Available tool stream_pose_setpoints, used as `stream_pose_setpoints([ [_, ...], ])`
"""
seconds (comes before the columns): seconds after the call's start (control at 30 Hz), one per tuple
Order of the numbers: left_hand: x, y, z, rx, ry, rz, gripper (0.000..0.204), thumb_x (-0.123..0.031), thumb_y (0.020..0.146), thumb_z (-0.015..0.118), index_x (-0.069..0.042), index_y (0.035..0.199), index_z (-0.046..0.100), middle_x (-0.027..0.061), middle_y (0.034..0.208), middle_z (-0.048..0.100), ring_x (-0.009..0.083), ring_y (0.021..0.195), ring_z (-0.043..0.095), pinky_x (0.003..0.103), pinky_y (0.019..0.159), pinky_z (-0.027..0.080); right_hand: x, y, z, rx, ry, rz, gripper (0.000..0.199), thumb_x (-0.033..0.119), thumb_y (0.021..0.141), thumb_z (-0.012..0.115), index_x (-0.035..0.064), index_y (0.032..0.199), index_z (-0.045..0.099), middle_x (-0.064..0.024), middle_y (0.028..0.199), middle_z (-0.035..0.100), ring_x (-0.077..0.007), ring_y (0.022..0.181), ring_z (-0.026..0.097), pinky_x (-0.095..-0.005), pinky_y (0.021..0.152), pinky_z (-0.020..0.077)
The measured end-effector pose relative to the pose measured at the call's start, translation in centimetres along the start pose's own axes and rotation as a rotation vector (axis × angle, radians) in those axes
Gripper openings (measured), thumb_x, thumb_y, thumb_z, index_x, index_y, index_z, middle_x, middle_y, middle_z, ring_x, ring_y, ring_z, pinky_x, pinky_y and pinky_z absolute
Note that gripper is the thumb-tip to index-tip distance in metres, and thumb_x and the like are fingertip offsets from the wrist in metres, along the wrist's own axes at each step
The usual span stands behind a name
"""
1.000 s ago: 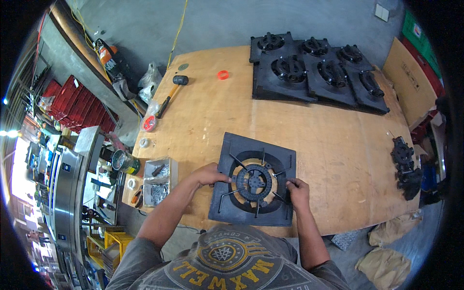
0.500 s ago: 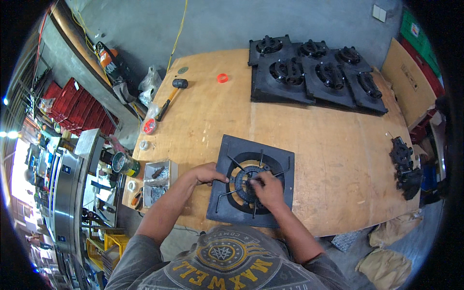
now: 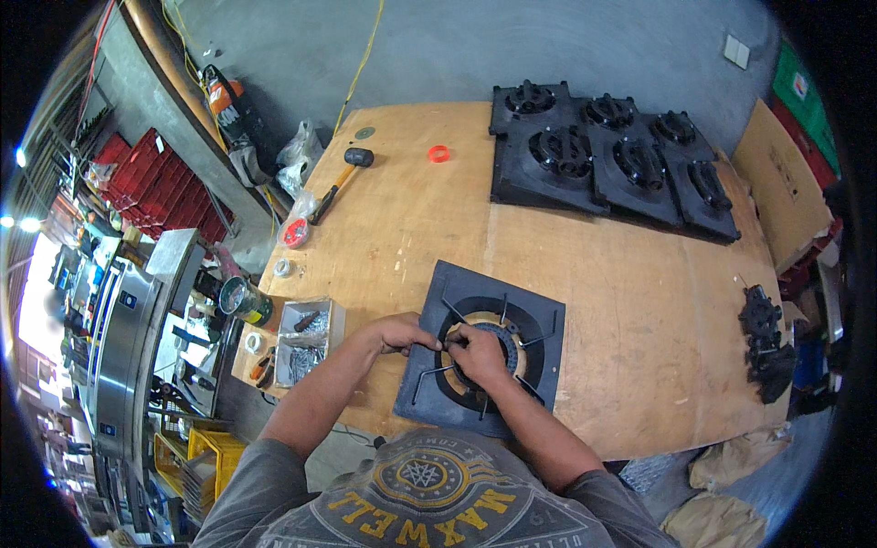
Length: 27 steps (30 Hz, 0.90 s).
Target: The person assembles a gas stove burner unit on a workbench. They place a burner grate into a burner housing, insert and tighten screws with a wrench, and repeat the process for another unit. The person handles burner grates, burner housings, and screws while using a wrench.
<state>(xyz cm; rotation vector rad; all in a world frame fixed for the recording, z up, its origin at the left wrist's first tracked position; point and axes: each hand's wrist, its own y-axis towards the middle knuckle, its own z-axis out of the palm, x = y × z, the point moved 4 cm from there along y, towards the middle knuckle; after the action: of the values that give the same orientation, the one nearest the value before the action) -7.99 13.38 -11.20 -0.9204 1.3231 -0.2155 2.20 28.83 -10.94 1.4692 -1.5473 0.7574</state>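
A square black stove plate (image 3: pixel 539 315) with a round burner ring (image 3: pixel 508 329) and thin pan-support prongs lies on the wooden table (image 3: pixel 429 219) in front of me. My left hand (image 3: pixel 402 331) rests on the plate's left side, fingers curled at the ring's edge. My right hand (image 3: pixel 477 353) lies over the burner's left half, fingers pinched together right beside the left hand's fingertips. Whether a small part sits between the fingers is hidden.
Several finished black burner plates (image 3: pixel 603 155) lie at the table's far right. A hammer (image 3: pixel 340 181), a red tape roll (image 3: pixel 295 233) and an orange ring (image 3: pixel 438 152) lie far left. A small tray of screws (image 3: pixel 306 340) sits by my left forearm. Black parts (image 3: pixel 763 340) lie at the right edge.
My right hand has moved from the plate's right side across the burner to its left, meeting the left hand. The left hand has stayed at the ring's left edge.
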Motion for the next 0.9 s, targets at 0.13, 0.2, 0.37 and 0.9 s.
stream_pose_setpoints([
  [0.13,-0.4,-0.1,0.2,0.003,0.053,0.032,0.026,-0.027,0.075,0.08,-0.01,0.092,0.069,-0.0044,0.068,0.057,0.0075,0.054,0.046,0.024,0.047,0.032,0.2,-0.3,-0.1,-0.035,-0.026,0.071,0.018,0.015,0.077,0.069,0.0012,0.088,0.07,-0.0202,0.084,0.069,-0.037,0.082,0.068,-0.0418,0.073,0.0517],
  [0.2,-1.0,-0.4,0.5,-0.019,0.047,0.03,0.025,-0.027,0.075,0.079,-0.01,0.092,0.069,-0.0041,0.067,0.057,0.0076,0.053,0.046,0.024,0.046,0.031,0.3,-0.1,-0.5,-0.01,-0.085,0.095,0.018,0.016,0.076,0.069,0.0015,0.088,0.07,-0.0204,0.084,0.069,-0.0376,0.083,0.067,-0.0427,0.075,0.0518],
  [0.37,0.2,0.0,0.3,-0.014,-0.032,0.026,0.025,-0.026,0.075,0.079,-0.01,0.092,0.069,-0.004,0.067,0.058,0.0076,0.053,0.046,0.024,0.046,0.03,0.3,0.3,-0.9,0.154,-0.222,0.067,0.019,0.017,0.075,0.07,0.0031,0.088,0.07,-0.0201,0.085,0.069,-0.0389,0.084,0.066,-0.0452,0.077,0.0515],
  [0.9,-0.2,-0.2,0.5,-0.024,-0.033,0.039,0.022,-0.026,0.076,0.079,-0.011,0.088,0.068,-0.0041,0.065,0.058,0.0081,0.052,0.046,0.025,0.047,0.031,2.1,1.2,-0.7,0.234,-0.462,-0.092,0.019,0.018,0.077,0.065,0.007,0.092,0.071,-0.0167,0.09,0.068,-0.0377,0.086,0.066,-0.0474,0.077,0.0519],
])
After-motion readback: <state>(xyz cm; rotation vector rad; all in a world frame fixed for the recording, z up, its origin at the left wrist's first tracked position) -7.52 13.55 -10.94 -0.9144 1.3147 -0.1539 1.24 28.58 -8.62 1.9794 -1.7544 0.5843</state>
